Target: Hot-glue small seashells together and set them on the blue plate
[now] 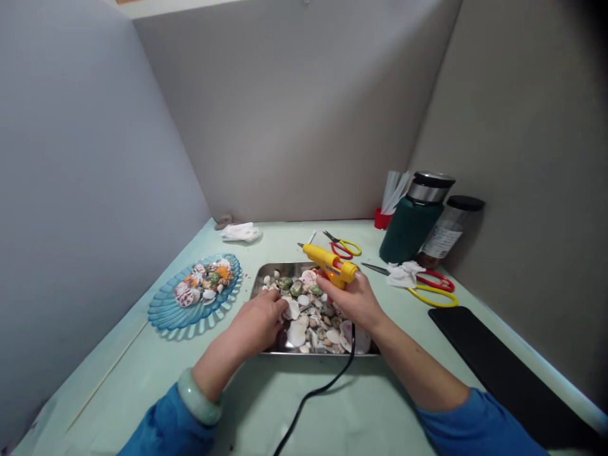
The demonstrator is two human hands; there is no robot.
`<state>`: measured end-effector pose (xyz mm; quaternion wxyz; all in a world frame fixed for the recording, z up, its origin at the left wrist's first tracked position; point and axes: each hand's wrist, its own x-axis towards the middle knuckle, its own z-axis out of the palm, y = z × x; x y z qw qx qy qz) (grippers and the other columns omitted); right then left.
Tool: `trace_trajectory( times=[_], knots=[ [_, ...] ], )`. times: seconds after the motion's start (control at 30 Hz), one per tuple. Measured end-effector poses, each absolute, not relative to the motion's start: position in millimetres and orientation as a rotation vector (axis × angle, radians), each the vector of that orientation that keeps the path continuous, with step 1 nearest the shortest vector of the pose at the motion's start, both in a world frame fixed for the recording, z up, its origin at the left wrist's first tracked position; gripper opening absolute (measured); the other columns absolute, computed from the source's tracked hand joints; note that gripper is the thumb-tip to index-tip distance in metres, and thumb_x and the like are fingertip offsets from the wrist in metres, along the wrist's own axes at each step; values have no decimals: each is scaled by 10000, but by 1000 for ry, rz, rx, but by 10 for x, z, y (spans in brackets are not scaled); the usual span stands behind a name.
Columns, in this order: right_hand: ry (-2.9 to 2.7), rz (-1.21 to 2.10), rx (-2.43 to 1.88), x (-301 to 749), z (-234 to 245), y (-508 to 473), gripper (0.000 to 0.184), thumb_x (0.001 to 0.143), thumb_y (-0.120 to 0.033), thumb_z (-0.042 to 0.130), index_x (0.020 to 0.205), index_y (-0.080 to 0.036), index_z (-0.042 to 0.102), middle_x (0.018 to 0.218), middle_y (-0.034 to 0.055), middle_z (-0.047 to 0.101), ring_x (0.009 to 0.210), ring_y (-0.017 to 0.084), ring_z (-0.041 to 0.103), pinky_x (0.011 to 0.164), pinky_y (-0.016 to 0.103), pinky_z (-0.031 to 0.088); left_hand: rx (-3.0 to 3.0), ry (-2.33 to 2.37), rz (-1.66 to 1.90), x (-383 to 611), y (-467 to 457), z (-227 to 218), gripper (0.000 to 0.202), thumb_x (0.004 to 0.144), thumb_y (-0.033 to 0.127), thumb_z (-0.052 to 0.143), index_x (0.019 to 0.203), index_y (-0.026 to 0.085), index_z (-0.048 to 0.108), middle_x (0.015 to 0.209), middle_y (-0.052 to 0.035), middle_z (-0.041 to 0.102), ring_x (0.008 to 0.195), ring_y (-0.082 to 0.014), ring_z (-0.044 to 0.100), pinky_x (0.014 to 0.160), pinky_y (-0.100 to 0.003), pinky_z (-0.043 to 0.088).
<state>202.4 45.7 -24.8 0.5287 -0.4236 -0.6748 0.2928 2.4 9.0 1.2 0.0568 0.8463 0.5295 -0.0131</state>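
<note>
My right hand [357, 303] is wrapped round the handle of a yellow hot glue gun [327, 259]. The gun is held above the tray with its dark nozzle pointing left and away, and a small orange light glows on its side. Its black cord [316, 391] runs down toward me. My left hand [260, 316] reaches into the left part of a metal tray [256, 272], its fingers curled down at the shells. A white shell [291, 309] lies at its fingertips; whatever the fingers pinch is hidden. Many loose seashells [313, 320] fill the tray.
Left stands a blue scalloped plate [166, 310] bearing shells. A white tissue packet [240, 232] lies behind. At right are small scissors [342, 246], larger scissors [439, 288] with crumpled tissue [405, 274], a green bottle [412, 221], a clear jar [446, 231], glue sticks [394, 192] and a black board [503, 373].
</note>
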Motion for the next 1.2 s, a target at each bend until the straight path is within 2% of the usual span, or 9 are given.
trace_trajectory(
  times=[0.17,0.33,0.47,0.6,0.73,0.87,1.03,1.13,1.2],
  knots=[
    [-1680,611,-985,2033,-206,393,151,794,-285,602,907,-192,638,779,39,662,694,211,627,654,329,515,2571,1597,109,-55,169,95,307,827,180,446,1103,178,580,1025,-97,622,923,-220,589,808,-310,455],
    [-1706,551,-992,2040,-172,362,94,798,-265,587,861,-207,625,707,18,634,631,196,607,610,314,501,2558,1605,198,-134,176,197,343,860,211,415,1171,164,551,1144,-107,613,988,-216,586,848,-299,442],
    [-1696,518,-1003,2037,-171,362,170,802,-246,578,954,-184,622,823,46,669,698,206,633,648,316,505,2549,1603,184,-96,157,158,331,883,209,369,1131,178,587,996,-96,696,863,-215,641,749,-290,465],
    [-1707,489,-1010,2032,-180,367,137,801,-251,579,904,-176,630,781,42,670,681,203,634,636,307,498,2557,1582,175,32,179,101,313,875,197,389,1097,196,610,871,-77,724,763,-210,656,664,-273,459],
    [-1706,462,-1005,2028,-184,375,129,806,-251,571,910,-189,616,817,45,678,696,202,637,651,308,503,2572,1577,198,110,224,85,292,870,195,418,1089,235,608,894,-45,717,783,-192,650,674,-256,458],
    [-1711,452,-998,2028,-169,368,131,805,-238,573,920,-193,616,833,47,687,714,208,643,660,309,504,2590,1680,247,131,199,64,295,874,179,402,1106,204,582,991,-99,664,873,-233,617,736,-323,455],
    [-1712,443,-996,2028,-151,359,126,795,-232,583,904,-184,623,836,51,693,731,211,643,682,308,496,2699,1418,173,196,110,33,213,758,184,596,958,239,645,1016,-48,620,963,-209,556,840,-287,431],
    [-1705,452,-997,2028,-142,354,130,798,-228,578,911,-180,620,833,52,690,727,209,643,675,302,491,2727,1388,153,171,119,24,102,758,144,571,771,207,650,938,-57,604,899,-201,550,801,-289,433],
    [-1700,464,-995,2029,-137,349,116,798,-230,577,894,-183,620,812,48,685,711,206,641,660,297,487,2727,1450,164,108,146,34,146,778,117,515,701,185,618,883,-72,591,859,-211,544,760,-309,433]
  ],
)
